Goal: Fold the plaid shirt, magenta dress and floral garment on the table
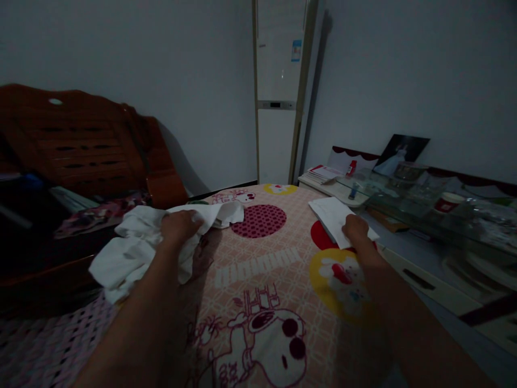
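A pink cartoon-print bedsheet (262, 280) covers the bed in front of me. My left hand (180, 226) is closed on a crumpled white cloth (133, 245) lying at the bed's left side. My right hand (355, 229) rests on a folded white cloth (333, 215) near the bed's right edge, fingers curled over its near end. Both forearms stretch forward across the sheet.
A wooden chair (84, 145) with clothes piled on it stands at the left. A tall white air conditioner (278, 91) is in the corner. At the right, a glass-topped table (424, 210) holds a red-and-white cup (446, 202), papers and a leaning photo (402, 151).
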Action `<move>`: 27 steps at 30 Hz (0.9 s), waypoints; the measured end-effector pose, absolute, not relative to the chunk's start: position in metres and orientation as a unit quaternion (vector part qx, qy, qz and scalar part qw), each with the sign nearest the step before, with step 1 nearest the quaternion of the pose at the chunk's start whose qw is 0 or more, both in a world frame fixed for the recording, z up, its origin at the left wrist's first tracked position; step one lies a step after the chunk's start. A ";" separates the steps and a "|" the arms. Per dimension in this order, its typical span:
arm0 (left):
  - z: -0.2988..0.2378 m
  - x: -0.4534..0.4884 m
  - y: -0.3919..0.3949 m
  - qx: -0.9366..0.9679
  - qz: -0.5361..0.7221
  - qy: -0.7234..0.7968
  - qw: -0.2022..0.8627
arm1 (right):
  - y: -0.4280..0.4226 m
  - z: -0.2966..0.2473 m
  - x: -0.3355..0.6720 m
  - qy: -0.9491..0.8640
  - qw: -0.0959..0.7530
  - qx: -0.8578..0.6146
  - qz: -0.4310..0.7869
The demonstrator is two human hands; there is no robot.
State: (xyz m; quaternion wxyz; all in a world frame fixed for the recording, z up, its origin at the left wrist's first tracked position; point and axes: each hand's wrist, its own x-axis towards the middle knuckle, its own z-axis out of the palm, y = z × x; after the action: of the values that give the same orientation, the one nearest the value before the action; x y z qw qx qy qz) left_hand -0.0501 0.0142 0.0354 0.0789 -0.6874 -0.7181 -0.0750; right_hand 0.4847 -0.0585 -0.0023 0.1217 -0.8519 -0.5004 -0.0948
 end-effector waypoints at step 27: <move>0.013 0.113 -0.018 -0.722 -0.428 -0.522 -0.151 | -0.089 0.004 0.337 -0.556 0.502 -0.447 0.490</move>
State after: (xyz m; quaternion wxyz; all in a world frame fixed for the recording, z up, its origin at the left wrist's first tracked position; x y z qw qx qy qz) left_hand 0.1127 -0.0184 0.0125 -0.1511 -0.7218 -0.5223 -0.4283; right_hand 0.3371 -0.0890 0.0045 0.5019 -0.4468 -0.5558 0.4895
